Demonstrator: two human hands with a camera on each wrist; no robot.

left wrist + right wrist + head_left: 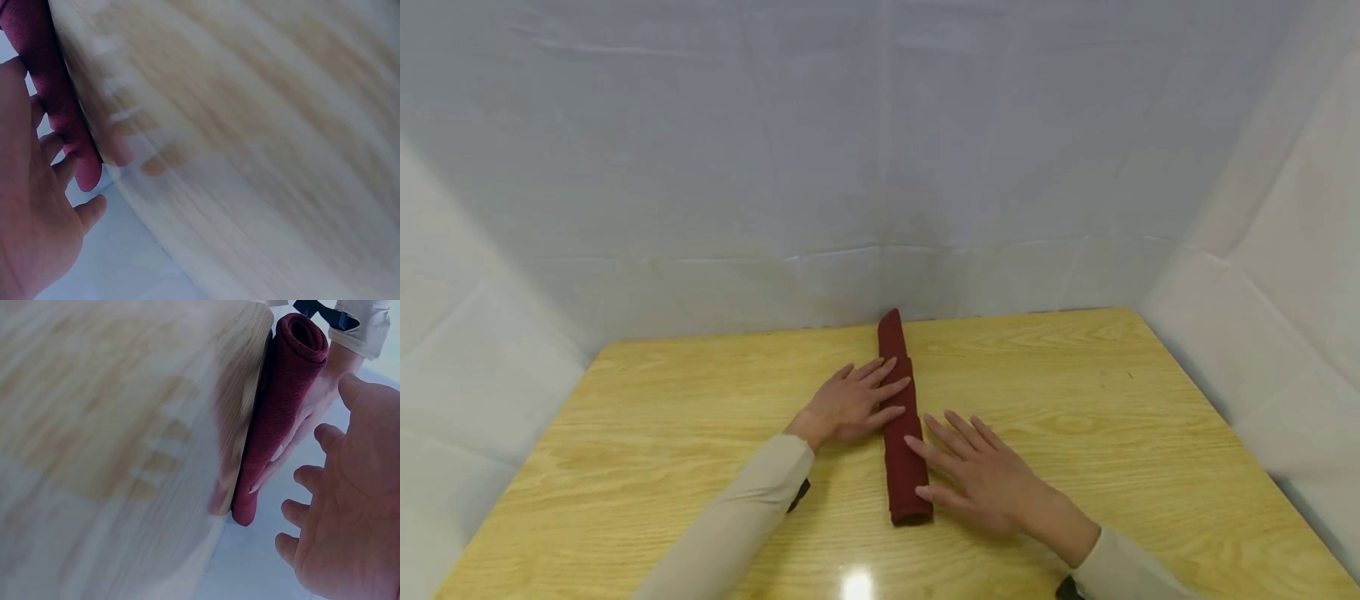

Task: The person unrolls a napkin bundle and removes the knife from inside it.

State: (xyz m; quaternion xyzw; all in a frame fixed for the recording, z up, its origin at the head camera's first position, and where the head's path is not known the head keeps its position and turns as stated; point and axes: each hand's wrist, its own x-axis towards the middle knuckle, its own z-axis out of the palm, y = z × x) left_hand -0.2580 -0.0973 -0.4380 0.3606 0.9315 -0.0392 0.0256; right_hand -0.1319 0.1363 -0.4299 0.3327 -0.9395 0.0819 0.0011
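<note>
A dark red cloth (904,467), rolled into a long tube, lies lengthwise on the wooden table. My left hand (848,407) rests over its middle from the left, fingers spread and fairly straight. In the left wrist view those fingertips reach the rolled cloth (59,94). Beside the near end is my right hand (988,482), with its fingers extended and spread. Its thumb and index fingertip overlap the roll's right edge in the head view, while the right wrist view shows a gap between this hand (356,494) and the cloth (275,412). The roll's near end shows a hollow spiral.
The wood-grained table (647,433) extends to both sides of the roll. A pale sheet (820,167) hangs behind the far edge, near the roll's far tip, and more white sheeting (1285,250) stands along the sides.
</note>
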